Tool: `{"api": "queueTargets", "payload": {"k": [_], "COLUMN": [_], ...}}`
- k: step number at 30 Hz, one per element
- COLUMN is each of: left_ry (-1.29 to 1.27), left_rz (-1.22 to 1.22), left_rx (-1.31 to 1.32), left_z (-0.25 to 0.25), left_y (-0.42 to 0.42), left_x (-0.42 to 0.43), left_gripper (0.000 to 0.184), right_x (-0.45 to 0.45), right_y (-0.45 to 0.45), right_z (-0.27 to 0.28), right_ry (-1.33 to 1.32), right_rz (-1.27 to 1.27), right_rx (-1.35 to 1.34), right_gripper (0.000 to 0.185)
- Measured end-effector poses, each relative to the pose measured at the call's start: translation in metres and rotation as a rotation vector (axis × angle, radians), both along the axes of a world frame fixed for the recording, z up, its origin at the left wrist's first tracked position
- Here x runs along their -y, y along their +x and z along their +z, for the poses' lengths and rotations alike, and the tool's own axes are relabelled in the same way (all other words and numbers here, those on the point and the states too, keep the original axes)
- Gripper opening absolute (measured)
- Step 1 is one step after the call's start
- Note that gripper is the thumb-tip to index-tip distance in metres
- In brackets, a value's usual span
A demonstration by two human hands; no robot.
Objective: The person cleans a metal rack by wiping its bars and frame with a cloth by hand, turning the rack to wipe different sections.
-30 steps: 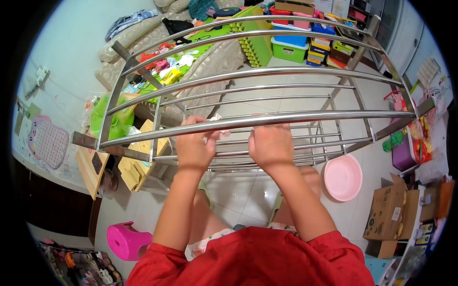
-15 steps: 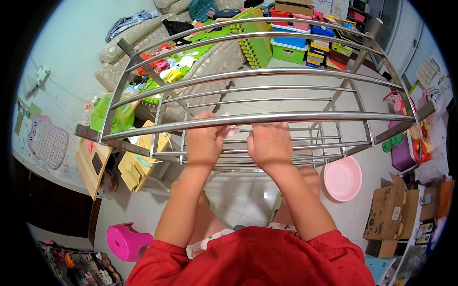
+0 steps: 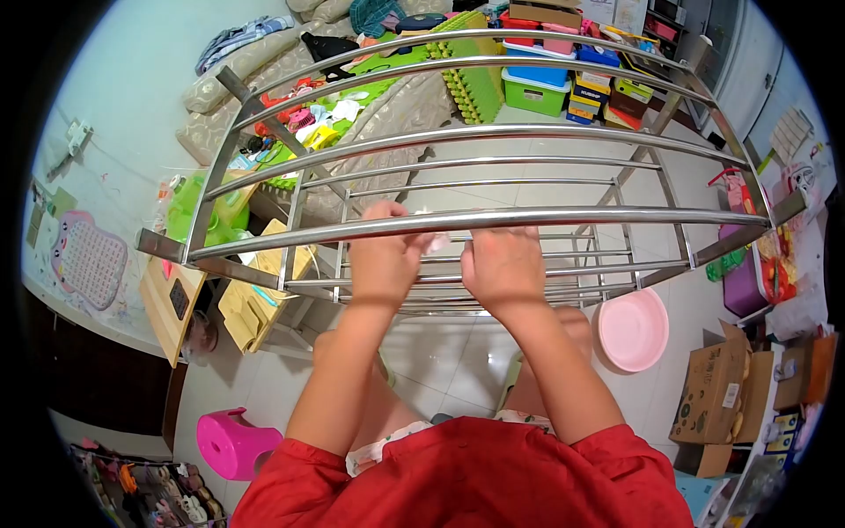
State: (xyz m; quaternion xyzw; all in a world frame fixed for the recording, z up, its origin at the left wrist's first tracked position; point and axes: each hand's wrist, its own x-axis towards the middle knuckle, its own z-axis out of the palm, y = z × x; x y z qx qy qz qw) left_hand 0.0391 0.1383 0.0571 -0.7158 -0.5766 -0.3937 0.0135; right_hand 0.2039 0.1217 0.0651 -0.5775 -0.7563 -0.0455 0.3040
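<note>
Holding a crumpled white wad (image 3: 435, 244) between nearly closed left fingers (image 3: 385, 209).

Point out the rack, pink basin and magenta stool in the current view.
Rack (image 3: 616, 215): head view, on its thick near bar, right of the hands.
Pink basin (image 3: 633, 331): head view, on its bare inside.
Magenta stool (image 3: 216, 440): head view, on its left end.

My hands at the near bar of a steel rack

My left hand (image 3: 385, 260) holds a crumpled white tissue (image 3: 433, 241) just under the near bar (image 3: 493, 216); my right hand (image 3: 504, 267) is beside it, its fingers partly hidden at the same bar, and the steel rack (image 3: 528, 132) spans my view, with a pink basin (image 3: 633, 331) on the floor to the right
</note>
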Motion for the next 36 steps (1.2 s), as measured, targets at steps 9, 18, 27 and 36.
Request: {"api": "queueTargets", "payload": {"k": [9,18,27,36], "left_ry": [-0.008,-0.216,-0.145,0.024], "left_rz": [-0.068,-0.047,-0.079,-0.047], "left_rx": [0.018,0.506,0.259,0.019], "left_z": [0.001,0.01,-0.003,0.008], "left_y": [-0.004,-0.024,0.002,-0.001], "left_x": [0.002,0.003,-0.01,0.002], "left_gripper": [0.017,0.019,0.026,0.011], "right_x": [0.003,0.001,-0.002,-0.009], "right_y": [0.009,0.011,0.006,0.026], "right_z": [0.01,0.004,0.003,-0.004], "right_ry": [-0.13,-0.097,-0.104,0.031], "right_rz": [0.046,0.092,0.082,-0.02], "right_rx": [-0.004,-0.036,-0.03,-0.145], "right_gripper": [0.023,0.03,0.033,0.016]}}
